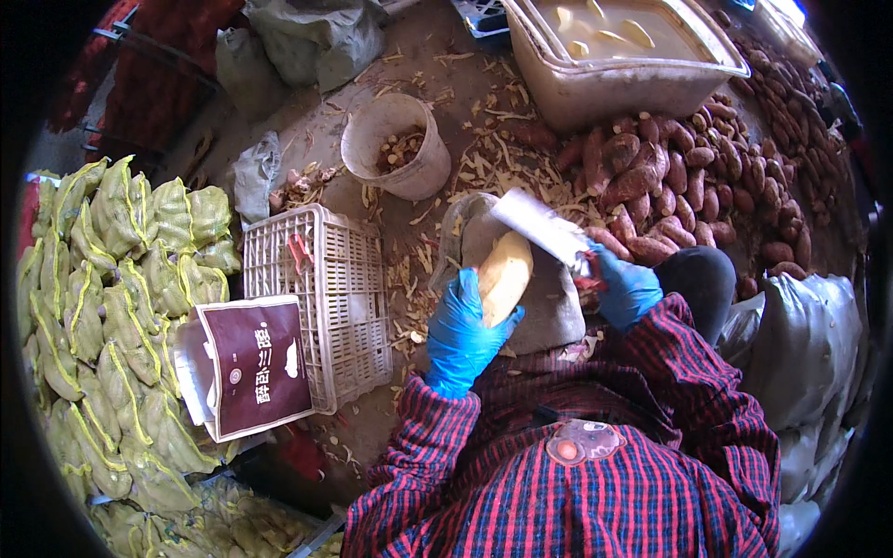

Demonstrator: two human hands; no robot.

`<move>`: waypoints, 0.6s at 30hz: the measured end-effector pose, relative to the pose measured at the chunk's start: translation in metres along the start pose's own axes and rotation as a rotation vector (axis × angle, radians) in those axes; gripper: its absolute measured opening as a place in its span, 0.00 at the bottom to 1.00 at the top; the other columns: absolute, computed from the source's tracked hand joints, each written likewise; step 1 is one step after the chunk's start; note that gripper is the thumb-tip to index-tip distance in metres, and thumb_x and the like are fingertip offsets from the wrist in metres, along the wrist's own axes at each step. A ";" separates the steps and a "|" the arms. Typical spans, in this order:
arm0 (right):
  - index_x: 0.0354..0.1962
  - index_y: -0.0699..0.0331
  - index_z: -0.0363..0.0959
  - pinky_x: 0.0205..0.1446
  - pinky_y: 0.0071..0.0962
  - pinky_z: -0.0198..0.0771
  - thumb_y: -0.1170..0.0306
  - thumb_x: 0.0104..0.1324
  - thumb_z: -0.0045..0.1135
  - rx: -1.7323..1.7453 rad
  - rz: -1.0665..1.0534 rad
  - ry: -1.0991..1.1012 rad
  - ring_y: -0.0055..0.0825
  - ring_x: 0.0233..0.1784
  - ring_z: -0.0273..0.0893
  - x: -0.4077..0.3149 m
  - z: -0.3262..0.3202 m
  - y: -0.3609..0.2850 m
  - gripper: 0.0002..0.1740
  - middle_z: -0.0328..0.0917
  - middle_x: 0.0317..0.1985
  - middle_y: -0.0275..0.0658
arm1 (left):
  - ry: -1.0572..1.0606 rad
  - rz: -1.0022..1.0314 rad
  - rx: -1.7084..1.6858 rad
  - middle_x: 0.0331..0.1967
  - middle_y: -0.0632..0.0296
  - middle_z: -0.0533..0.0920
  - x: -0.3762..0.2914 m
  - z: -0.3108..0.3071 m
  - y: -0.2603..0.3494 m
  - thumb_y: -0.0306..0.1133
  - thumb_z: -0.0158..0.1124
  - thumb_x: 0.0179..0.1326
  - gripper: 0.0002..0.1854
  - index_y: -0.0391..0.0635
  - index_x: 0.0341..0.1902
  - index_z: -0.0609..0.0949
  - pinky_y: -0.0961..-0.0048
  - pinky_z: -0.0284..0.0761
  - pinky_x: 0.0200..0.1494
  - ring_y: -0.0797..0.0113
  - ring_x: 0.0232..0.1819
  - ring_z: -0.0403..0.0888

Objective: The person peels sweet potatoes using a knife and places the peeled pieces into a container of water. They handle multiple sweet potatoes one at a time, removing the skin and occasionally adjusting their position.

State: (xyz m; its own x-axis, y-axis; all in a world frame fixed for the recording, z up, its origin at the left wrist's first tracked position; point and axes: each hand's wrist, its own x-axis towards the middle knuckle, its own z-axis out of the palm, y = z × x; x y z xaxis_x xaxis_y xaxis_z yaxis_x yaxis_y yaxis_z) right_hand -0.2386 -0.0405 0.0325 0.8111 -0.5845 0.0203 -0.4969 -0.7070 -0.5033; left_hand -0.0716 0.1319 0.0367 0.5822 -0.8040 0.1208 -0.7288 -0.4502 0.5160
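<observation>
My left hand (464, 335), in a blue glove, grips a peeled sweet potato (507, 277), its pale flesh showing and its far end pointing away from me. To the right, my gloved right hand (623, 287) is closed around the red handle (591, 272) of a wide-bladed knife. The pale, slightly blurred blade (541, 224) reaches up and left, just beyond the sweet potato's far end; whether they touch I cannot tell. Beneath them lies a grey cloth-like pad (548, 307). Peel strips (499, 164) litter the floor past the blade.
Unpeeled sweet potatoes (687, 181) are heaped at the right. A tub of cloudy water (621, 84) with peeled pieces stands behind. A white bucket (432, 157) holds scraps. At left are an upturned plastic crate (352, 300) with a red peeler (300, 252), a printed bag (258, 363) and filled mesh sacks (125, 314).
</observation>
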 end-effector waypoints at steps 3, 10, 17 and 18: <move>0.57 0.54 0.62 0.26 0.43 0.70 0.63 0.64 0.50 0.079 -0.030 0.048 0.47 0.26 0.78 -0.002 0.001 0.003 0.23 0.78 0.26 0.47 | -0.018 -0.077 -0.036 0.42 0.44 0.76 -0.003 0.002 -0.002 0.49 0.75 0.42 0.43 0.36 0.56 0.67 0.57 0.78 0.38 0.46 0.39 0.79; 0.56 0.57 0.64 0.29 0.42 0.71 0.65 0.62 0.56 0.067 -0.060 0.060 0.47 0.30 0.78 0.008 0.007 0.006 0.24 0.79 0.33 0.45 | -0.038 -0.040 -0.078 0.40 0.44 0.77 -0.003 0.009 -0.007 0.48 0.74 0.43 0.38 0.38 0.52 0.67 0.57 0.77 0.37 0.44 0.37 0.79; 0.54 0.58 0.64 0.29 0.34 0.73 0.63 0.61 0.58 0.106 -0.105 -0.271 0.39 0.31 0.80 -0.012 -0.001 0.012 0.25 0.79 0.32 0.44 | -0.092 -0.059 -0.156 0.44 0.45 0.78 -0.004 0.008 -0.010 0.46 0.74 0.46 0.39 0.38 0.57 0.69 0.61 0.78 0.41 0.47 0.42 0.80; 0.58 0.59 0.61 0.23 0.39 0.70 0.62 0.59 0.59 0.140 -0.236 -0.316 0.41 0.24 0.77 -0.016 -0.003 0.012 0.31 0.76 0.24 0.43 | -0.085 0.045 -0.193 0.43 0.48 0.79 -0.007 0.008 -0.008 0.44 0.73 0.47 0.33 0.39 0.54 0.73 0.63 0.78 0.42 0.50 0.42 0.81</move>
State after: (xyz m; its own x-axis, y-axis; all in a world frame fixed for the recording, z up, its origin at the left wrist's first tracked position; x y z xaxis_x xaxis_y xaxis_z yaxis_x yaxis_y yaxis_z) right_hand -0.2588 -0.0405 0.0291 0.9634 -0.2465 -0.1056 -0.2567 -0.7330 -0.6299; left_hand -0.0727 0.1375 0.0249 0.5124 -0.8551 0.0793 -0.6658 -0.3372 0.6656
